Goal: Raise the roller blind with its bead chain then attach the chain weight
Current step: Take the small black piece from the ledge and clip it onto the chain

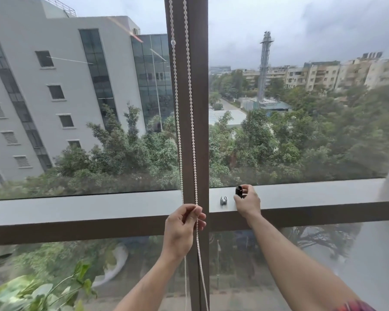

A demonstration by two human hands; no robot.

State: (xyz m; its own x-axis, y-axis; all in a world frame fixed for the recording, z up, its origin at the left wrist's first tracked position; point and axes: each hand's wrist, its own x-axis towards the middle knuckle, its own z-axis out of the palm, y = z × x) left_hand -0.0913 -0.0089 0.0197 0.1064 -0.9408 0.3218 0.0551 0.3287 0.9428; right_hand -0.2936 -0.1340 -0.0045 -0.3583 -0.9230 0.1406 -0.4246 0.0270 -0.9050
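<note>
A white bead chain (190, 104) hangs in two strands in front of the brown vertical window post (200, 90). My left hand (183, 227) pinches the chain at ledge height, and both strands run on below it. My right hand (247, 202) rests on the grey ledge and grips a small black cylindrical piece (238, 191), the chain weight. A small silver clip-like part (223, 200) sits on the ledge just left of that hand. The roller blind itself is out of view above the frame.
The grey window ledge (88, 208) runs across the whole view, with a brown horizontal frame bar (76, 232) under it. Green plant leaves (43, 292) sit at the lower left. Glass panes show buildings and trees outside.
</note>
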